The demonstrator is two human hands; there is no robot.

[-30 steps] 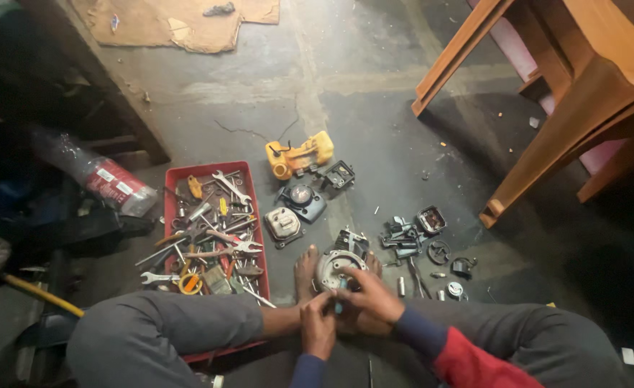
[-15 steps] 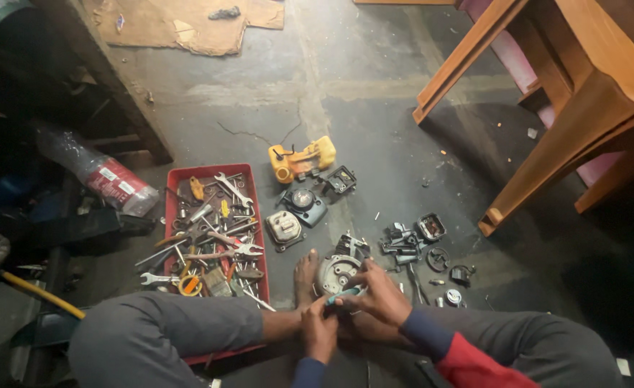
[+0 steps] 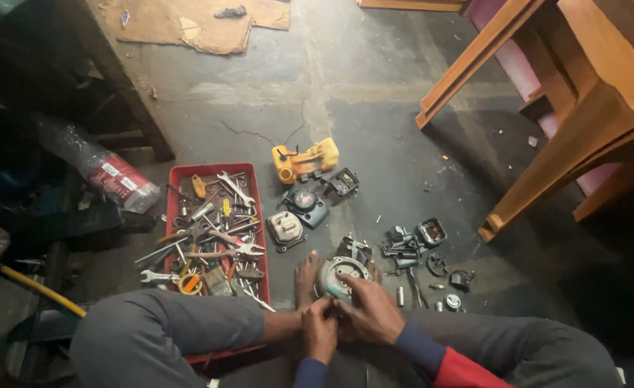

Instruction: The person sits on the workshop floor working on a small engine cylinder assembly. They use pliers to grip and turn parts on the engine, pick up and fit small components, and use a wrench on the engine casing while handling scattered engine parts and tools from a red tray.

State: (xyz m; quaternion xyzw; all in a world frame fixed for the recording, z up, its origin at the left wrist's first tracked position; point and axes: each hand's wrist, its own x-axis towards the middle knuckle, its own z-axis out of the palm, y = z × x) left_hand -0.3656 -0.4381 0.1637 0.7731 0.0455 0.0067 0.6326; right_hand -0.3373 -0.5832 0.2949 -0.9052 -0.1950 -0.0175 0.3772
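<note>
Your right hand [image 3: 371, 312]: lies over the near rim of the round metal housing [image 3: 337, 276], fingers curled and closed on its edge.
Your left hand [image 3: 320, 330]: pinched shut low against the same housing, just beside your right hand; what the fingertips hold is hidden.
Housing's place: on the concrete floor [image 3: 374, 108], between your bare foot [image 3: 305, 276] and your right hand.
Red tray [image 3: 175, 188]: left of your foot, crowded with wrenches [image 3: 234, 188], pliers [image 3: 234, 246], a roll of yellow tape [image 3: 187, 284] and other small tools heaped together.
Beyond the tray: a yellow power tool [image 3: 304, 159] and loose dark machine parts [image 3: 414, 244] on the floor.
Far left: a plastic bottle [image 3: 98, 167] lying on its side.
</note>
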